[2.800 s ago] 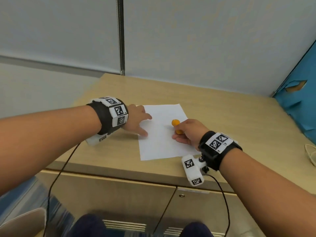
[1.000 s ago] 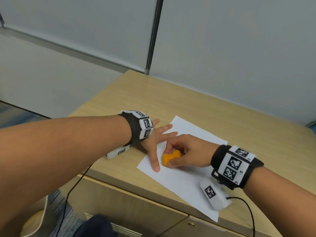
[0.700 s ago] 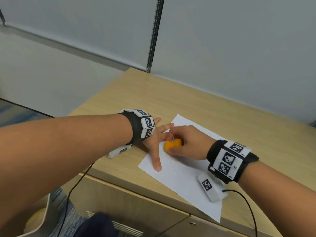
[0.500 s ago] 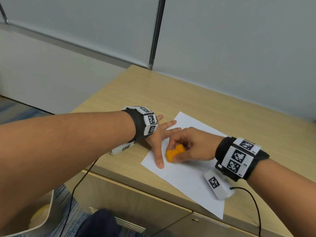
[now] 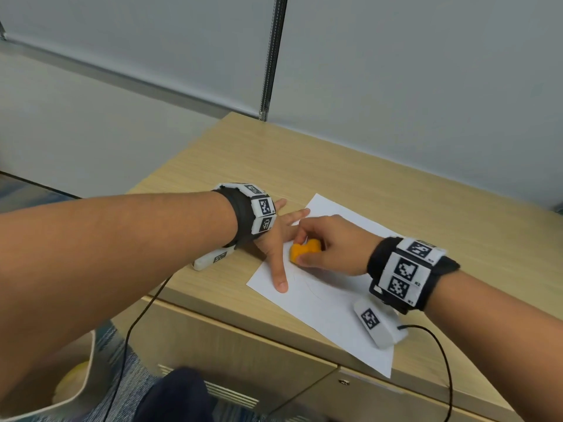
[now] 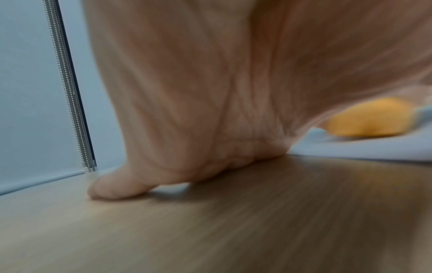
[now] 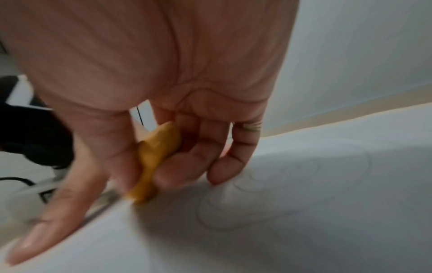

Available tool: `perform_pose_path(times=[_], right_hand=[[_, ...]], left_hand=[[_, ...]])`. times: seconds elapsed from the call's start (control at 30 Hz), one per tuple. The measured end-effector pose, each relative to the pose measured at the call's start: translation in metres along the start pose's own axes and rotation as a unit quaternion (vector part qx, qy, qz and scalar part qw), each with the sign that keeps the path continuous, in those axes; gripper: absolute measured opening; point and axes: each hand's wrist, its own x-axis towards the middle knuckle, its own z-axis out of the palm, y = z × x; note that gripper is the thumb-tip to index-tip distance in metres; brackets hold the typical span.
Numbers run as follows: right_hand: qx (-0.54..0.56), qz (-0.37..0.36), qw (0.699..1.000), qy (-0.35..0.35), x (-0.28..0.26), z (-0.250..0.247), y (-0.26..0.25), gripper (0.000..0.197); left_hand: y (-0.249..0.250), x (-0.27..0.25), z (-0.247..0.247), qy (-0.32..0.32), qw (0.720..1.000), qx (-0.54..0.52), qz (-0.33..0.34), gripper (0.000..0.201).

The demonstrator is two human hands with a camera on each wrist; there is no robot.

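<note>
Head view: an orange eraser (image 5: 305, 251) is pinched between the thumb and curled fingers of the right hand (image 5: 335, 249), its tip pressed to the white paper (image 5: 332, 318) near the sheet's left edge; the left hand (image 5: 272, 239) is laid flat across that edge, fingers straight and spread, nothing gripped; rubbing-out looks to be the step in hand; faint pencil curves (image 7: 280, 184) are seen on the sheet just beside the eraser, so a firm pinning of the paper and short strokes towards those lines are called for next.
</note>
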Motion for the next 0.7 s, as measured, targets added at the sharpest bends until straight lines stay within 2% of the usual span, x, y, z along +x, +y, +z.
perform_pose_path(times=[0.1,0.13,0.17,0.27,0.3,0.33,0.43,0.47,0.5,0.6,0.63,0.67,0.7], right_hand=[[0.087,-0.010,0.982,-0.168,-0.011,0.000,0.000,0.019],[0.096,-0.008,0.978,-0.185,-0.011,-0.002,0.001,0.019],[0.080,-0.004,0.983,-0.164,-0.007,-0.005,0.003,0.019],[-0.006,0.012,1.000,0.015,0.004,-0.006,0.011,0.019],[-0.006,0.012,0.999,0.036,0.005,-0.005,0.011,0.020],[0.016,0.007,1.000,0.013,0.004,-0.004,0.010,0.020],[0.102,0.005,0.980,-0.170,-0.004,-0.005,0.004,0.022],[0.095,0.005,0.978,-0.186,-0.003,-0.007,0.002,0.022],[0.076,0.009,0.983,-0.168,-0.001,-0.009,0.002,0.022],[-0.011,0.023,1.000,-0.013,0.004,-0.008,0.001,0.021],[-0.020,0.019,1.000,-0.003,0.003,-0.007,-0.001,0.021],[-0.008,0.012,0.999,-0.031,0.001,-0.005,-0.003,0.021],[0.023,0.006,0.996,-0.090,-0.002,-0.005,-0.005,0.021]], left_hand=[[0.002,0.000,-0.001,0.000,1.000,0.022,-0.001,0.150],[0.002,0.001,-0.001,0.000,1.000,0.025,-0.004,0.154],[0.002,0.000,-0.001,0.000,1.000,0.022,-0.007,0.154],[0.003,-0.004,-0.002,0.000,1.000,0.007,-0.007,0.140],[0.004,-0.006,-0.003,0.002,1.000,0.003,-0.005,0.138],[0.004,-0.005,-0.003,0.004,1.000,0.003,-0.003,0.139],[0.001,0.002,-0.001,0.001,1.000,0.018,-0.007,0.148],[0.000,0.003,-0.001,-0.001,1.000,0.016,-0.008,0.148],[0.001,0.000,-0.001,-0.003,1.000,0.012,-0.008,0.146],[0.000,0.002,0.001,0.001,1.000,0.010,0.000,0.143],[-0.001,0.005,0.002,0.003,1.000,0.020,0.006,0.142],[-0.001,0.008,0.003,0.004,0.999,0.030,0.013,0.137],[-0.001,0.010,0.002,0.004,0.999,0.038,0.023,0.128]])
